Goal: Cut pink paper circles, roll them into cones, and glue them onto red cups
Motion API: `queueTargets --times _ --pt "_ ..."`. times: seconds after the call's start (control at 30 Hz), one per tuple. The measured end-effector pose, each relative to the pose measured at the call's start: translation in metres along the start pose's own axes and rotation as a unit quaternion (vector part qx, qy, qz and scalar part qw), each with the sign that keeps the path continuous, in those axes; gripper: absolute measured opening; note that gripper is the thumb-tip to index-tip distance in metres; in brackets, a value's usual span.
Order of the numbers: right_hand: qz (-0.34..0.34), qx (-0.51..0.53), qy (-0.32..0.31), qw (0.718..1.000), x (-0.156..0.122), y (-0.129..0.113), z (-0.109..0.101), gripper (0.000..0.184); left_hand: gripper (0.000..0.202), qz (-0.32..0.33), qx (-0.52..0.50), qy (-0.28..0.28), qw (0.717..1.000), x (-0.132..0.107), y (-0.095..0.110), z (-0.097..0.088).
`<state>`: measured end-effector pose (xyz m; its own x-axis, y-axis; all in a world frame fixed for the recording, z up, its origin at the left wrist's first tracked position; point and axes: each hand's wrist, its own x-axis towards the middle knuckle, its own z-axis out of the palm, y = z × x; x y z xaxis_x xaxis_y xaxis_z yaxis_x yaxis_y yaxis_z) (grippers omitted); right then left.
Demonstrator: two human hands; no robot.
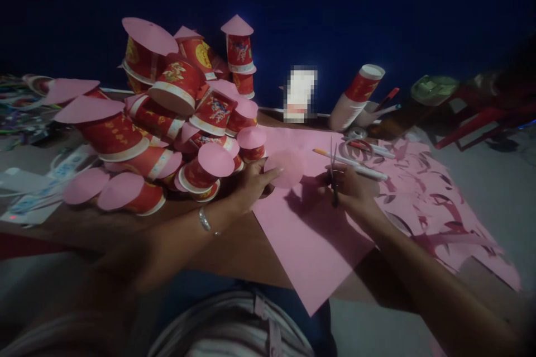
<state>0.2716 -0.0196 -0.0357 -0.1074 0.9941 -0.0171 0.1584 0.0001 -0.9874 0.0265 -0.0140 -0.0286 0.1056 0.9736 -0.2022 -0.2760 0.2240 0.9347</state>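
Note:
My left hand (256,185) pinches the edge of a round pink paper disc (288,167), thumb on top. In my right hand (349,186) is a pair of scissors (334,170), blades pointing away from me and apart from the disc. Beneath both hands lies a large sheet of pink paper (301,251), one corner reaching over the table's front edge. A pencil (324,153) and a white marker (371,171) rest just beyond the right hand. Close to the left hand stands a heap of red paper cups (173,86) topped with pink paper cones (215,160).
Pink paper offcuts (435,200) with round holes spread over the right side. A leaning stack of paper cups (355,97) stands at the back, by a roll of tape (355,133) and a cup with pens (371,114). A power strip (69,164) lies at the left.

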Motion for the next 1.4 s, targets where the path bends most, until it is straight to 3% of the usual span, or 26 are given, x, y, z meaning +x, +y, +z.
queueTargets --times 0.17,0.4,0.57,0.77,1.13,1.4 --pt "0.034 -0.057 -0.05 0.997 -0.007 -0.01 -0.015 0.056 0.035 -0.021 0.002 0.019 1.0 0.0 0.001 0.002" --pt "0.022 -0.089 -0.096 0.991 -0.014 -0.014 -0.011 0.047 0.037 0.038 -0.029 0.007 0.999 0.004 -0.001 0.003" --pt "0.052 -0.068 -0.14 0.986 -0.016 -0.016 -0.011 0.041 0.042 0.045 -0.043 0.003 0.998 0.008 -0.003 0.002" --pt "0.048 -0.073 -0.137 0.987 -0.016 -0.017 -0.008 0.037 0.038 0.005 -0.025 0.02 0.999 0.006 -0.007 0.005" --pt "0.029 -0.103 -0.137 0.985 -0.017 -0.012 -0.01 0.031 0.03 -0.007 0.007 0.017 1.0 0.006 -0.009 0.003" --pt "0.031 -0.128 -0.134 0.982 -0.017 -0.002 -0.015 0.035 0.036 -0.014 0.02 0.024 0.999 0.007 -0.008 0.002"
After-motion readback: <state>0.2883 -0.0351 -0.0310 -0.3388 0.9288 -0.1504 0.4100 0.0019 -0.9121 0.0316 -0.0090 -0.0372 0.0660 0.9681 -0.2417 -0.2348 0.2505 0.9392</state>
